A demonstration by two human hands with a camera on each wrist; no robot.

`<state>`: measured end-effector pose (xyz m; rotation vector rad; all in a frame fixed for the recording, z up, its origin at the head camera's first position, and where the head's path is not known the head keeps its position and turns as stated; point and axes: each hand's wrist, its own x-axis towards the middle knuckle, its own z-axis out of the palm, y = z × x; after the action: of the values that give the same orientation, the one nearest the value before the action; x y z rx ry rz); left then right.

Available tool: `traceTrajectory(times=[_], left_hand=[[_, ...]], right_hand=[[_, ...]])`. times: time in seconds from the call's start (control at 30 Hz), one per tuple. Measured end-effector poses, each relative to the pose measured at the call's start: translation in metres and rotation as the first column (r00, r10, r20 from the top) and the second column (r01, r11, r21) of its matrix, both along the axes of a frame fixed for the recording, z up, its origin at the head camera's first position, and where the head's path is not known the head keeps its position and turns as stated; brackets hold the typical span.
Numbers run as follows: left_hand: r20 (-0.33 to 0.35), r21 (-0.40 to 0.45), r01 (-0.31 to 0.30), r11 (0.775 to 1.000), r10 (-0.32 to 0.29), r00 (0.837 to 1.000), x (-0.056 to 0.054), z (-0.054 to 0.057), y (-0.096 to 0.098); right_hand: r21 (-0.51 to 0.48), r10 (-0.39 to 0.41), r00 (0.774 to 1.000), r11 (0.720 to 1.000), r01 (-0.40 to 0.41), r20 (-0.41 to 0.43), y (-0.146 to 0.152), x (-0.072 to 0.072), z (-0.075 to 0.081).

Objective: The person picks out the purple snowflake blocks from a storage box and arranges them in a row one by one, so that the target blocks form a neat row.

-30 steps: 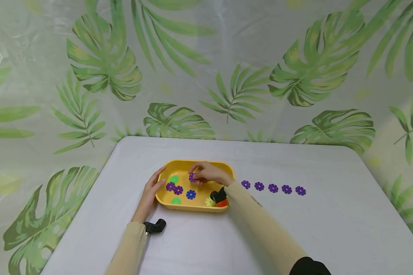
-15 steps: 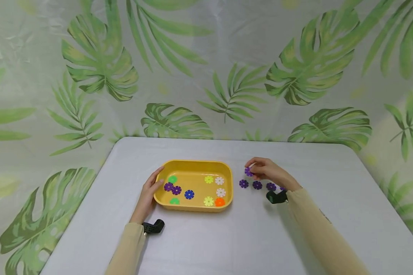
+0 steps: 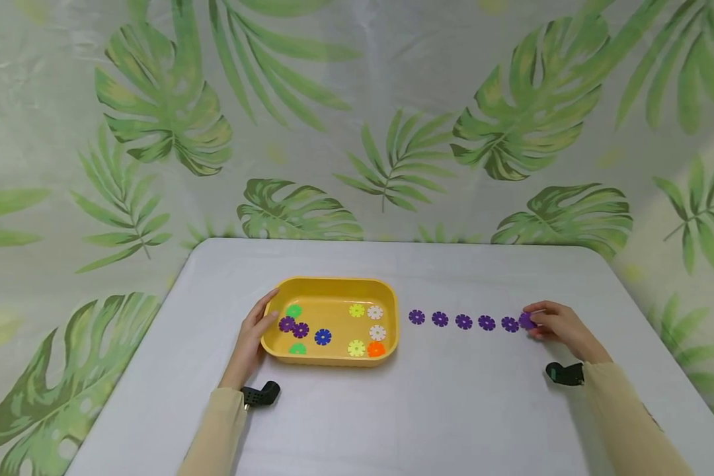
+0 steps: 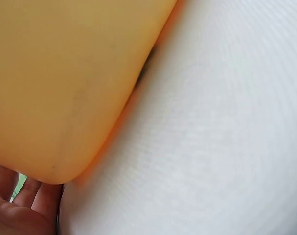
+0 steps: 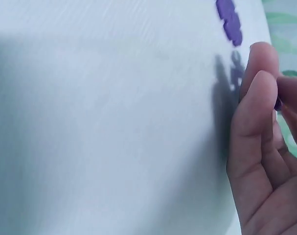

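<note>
At the right end of a row of purple snowflake discs [image 3: 463, 322], my right hand [image 3: 565, 328] pinches another purple snowflake disc [image 3: 527, 320] between thumb and fingers. The right wrist view shows the right hand's fingers [image 5: 253, 117] close over the white table, with only a sliver of the held disc visible. My left hand [image 3: 251, 340] holds the left end of a yellow tray [image 3: 333, 361], thumb at the rim and fingers along the outside. Two purple discs [image 3: 300, 330] lie in the tray near the left hand.
The tray also holds a blue disc [image 3: 322, 337], an orange disc [image 3: 376, 349], and pairs of green discs [image 3: 294, 311], yellow discs [image 3: 356, 310] and white discs [image 3: 377, 332]. A leaf-patterned curtain [image 3: 357, 132] hangs behind the white table [image 3: 440, 410].
My right hand has taken a purple disc from the tray and carried it right, past the other discs, to the far end of the row. The left hand stays at the tray.
</note>
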<state>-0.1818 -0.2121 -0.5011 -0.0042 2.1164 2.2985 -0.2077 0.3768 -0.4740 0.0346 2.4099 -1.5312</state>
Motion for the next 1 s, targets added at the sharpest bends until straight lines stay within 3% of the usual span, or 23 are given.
traceTrajectory(times=[0.13,0.27,0.37,0.5,0.67,0.87,1.0], left_hand=[[0.000,-0.001,-0.002,1.000,0.002,1.000,0.001,-0.001,-0.002],[-0.005,-0.011,-0.010,1.000,0.010,1.000,0.001,-0.002,-0.003],[-0.009,-0.014,-0.017,1.000,0.017,1.000,0.002,-0.002,-0.004],[-0.012,-0.026,-0.018,1.000,0.017,1.000,0.002,-0.001,-0.003],[-0.013,-0.031,-0.011,0.999,0.011,1.000,0.001,0.000,0.000],[-0.024,-0.026,-0.007,1.000,0.007,1.000,-0.001,-0.001,0.001],[-0.023,-0.032,-0.011,0.999,0.010,1.000,-0.001,-0.001,0.000]], right_hand=[[0.090,0.003,1.000,0.996,-0.001,-0.015,0.003,0.003,-0.002],[0.230,0.001,1.000,0.973,0.006,-0.031,-0.002,0.001,-0.001],[0.261,-0.012,0.998,0.965,0.029,-0.067,-0.013,-0.004,0.002],[0.175,0.010,0.996,0.985,0.005,-0.089,-0.042,-0.009,0.014],[0.017,0.107,0.990,0.994,-0.106,-0.089,-0.099,-0.017,0.032],[-0.095,0.232,0.972,0.967,-0.235,-0.050,-0.187,-0.029,0.049],[-0.160,0.331,0.944,0.931,-0.328,-0.011,-0.246,-0.034,0.056]])
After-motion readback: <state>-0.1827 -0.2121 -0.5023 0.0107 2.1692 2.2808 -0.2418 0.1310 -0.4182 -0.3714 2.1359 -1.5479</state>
